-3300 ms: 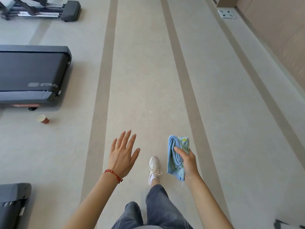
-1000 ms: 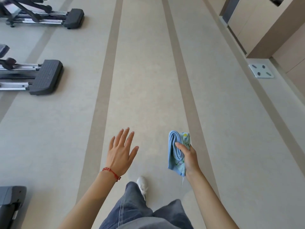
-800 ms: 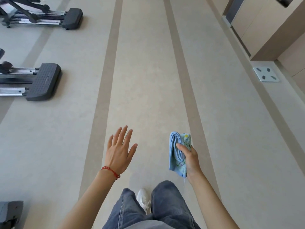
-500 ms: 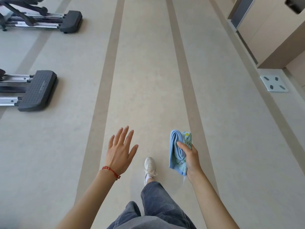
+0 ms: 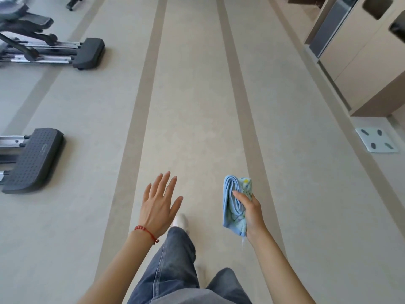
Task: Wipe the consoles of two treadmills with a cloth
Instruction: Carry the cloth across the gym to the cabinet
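A folded light-blue cloth [image 5: 232, 202] hangs upright in my right hand [image 5: 249, 212], which grips it at the lower middle of the view. To its left my left hand [image 5: 158, 205] is held flat above the floor, fingers spread, holding nothing; a red bead bracelet circles its wrist. No treadmill or console shows in the view. Below the hands are my legs in blue jeans and one white shoe [image 5: 180, 220].
Two black exercise-machine ends lie on the left: a near perforated foot plate [image 5: 32, 159] and a farther machine base [image 5: 87, 52]. A white bathroom scale [image 5: 375, 142] lies on the floor at right beside beige cabinets [image 5: 363, 53]. A striped beige floor lane [image 5: 192, 84] runs ahead.
I have walked forward along the lane: the treadmills and a paper cup on the left passed out of view, and the exercise machines and scale drew nearer. Both hands kept their pose.
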Motion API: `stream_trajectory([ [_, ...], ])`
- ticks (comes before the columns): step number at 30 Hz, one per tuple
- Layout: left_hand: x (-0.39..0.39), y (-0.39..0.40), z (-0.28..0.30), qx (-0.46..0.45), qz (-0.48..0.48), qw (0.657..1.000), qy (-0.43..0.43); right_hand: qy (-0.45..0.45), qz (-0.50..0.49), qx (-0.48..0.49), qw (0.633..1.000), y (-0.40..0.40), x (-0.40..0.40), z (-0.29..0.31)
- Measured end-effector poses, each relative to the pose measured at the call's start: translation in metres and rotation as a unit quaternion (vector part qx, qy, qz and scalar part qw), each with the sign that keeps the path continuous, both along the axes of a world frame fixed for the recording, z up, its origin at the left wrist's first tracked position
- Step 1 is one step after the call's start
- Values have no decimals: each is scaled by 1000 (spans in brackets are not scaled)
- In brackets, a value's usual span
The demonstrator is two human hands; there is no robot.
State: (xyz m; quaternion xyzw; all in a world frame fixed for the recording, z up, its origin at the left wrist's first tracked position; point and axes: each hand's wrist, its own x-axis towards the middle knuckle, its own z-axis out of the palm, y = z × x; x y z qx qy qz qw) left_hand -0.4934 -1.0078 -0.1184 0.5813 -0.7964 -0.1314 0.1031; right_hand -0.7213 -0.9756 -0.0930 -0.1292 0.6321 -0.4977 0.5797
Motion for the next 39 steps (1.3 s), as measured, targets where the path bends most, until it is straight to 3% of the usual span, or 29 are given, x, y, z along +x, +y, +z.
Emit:
stream_trajectory([
  [18, -39, -418, -1, -4, -57, 998, -31, -10, -39, 3, 999, -395, -29, -3],
  [39, -176, -825, -7, 5, -36, 999, -14, 0, -36, 10, 999, -811, -169, 1],
])
